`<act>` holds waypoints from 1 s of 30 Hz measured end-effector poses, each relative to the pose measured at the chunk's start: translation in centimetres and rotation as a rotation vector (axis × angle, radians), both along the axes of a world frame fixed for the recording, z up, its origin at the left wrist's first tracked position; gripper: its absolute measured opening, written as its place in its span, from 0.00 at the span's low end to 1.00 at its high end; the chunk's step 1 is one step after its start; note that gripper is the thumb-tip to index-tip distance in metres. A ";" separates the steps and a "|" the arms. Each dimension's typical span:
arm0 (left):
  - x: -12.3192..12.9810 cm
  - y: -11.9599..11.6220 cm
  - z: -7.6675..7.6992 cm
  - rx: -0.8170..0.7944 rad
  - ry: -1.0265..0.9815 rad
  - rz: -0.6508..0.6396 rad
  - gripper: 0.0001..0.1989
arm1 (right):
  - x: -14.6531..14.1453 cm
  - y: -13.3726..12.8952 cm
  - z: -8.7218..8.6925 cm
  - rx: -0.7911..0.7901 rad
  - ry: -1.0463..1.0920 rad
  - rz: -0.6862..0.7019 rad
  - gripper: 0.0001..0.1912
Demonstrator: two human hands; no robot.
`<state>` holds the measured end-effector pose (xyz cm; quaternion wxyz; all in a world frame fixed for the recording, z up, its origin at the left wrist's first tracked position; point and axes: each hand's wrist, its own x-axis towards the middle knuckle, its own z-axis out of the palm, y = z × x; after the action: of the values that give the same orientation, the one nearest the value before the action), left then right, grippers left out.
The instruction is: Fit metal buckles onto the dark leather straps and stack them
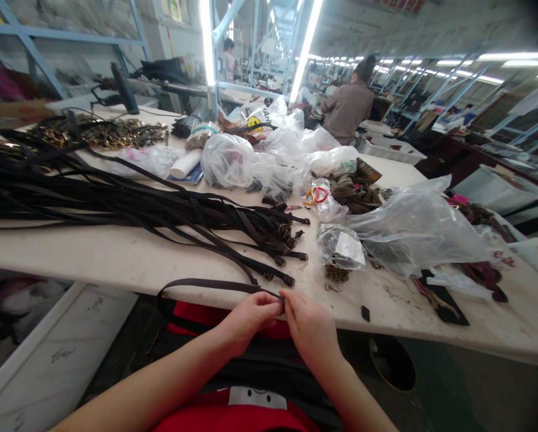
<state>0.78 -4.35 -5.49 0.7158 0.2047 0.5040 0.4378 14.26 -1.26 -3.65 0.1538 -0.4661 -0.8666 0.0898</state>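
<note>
Across the table, dark pile of straps to your left, long and tangled, buckled ends pointing right. Nearest you, the strap in hand: runs by the table's front edge, bends downward at its left, tip between your hands. Looks flat and light, bendy but springy enough to hold a curve; probably not fragile, perhaps a bit slick. Best hold, I'd judge: pinch flat faces close to the tip, so the length doesn't twist or drag.

Beyond, near a person in brown, white tray: a few reddish pieces inside. On your right, big clear bag, crumpled; contents you can't make out. Further back, round bag, knobbly, contents blurred.

Left hand: thumb and forefinger pinched together on the strap, no gap. Right hand: fingers curled in, tips closed on the strap's end, thumb hidden.

Small bag, labelled; brassy chain, apparently, at its near end.
</note>
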 end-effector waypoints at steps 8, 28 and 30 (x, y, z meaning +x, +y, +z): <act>-3.9 0.0 2.3 0.253 0.185 0.104 0.16 | 0.7 0.0 1.2 0.045 0.002 0.112 0.09; -2.9 -1.2 10.9 0.494 0.526 0.055 0.17 | 1.6 -0.9 2.5 -0.036 0.353 0.212 0.15; -4.3 -1.6 12.7 0.495 0.384 0.233 0.15 | 2.6 -0.7 1.4 -0.050 0.341 0.156 0.13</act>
<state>-3.53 -5.97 7.20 0.4816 0.3922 0.5280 0.5793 16.88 -1.94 -2.29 0.2791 -0.3794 -0.8590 0.2007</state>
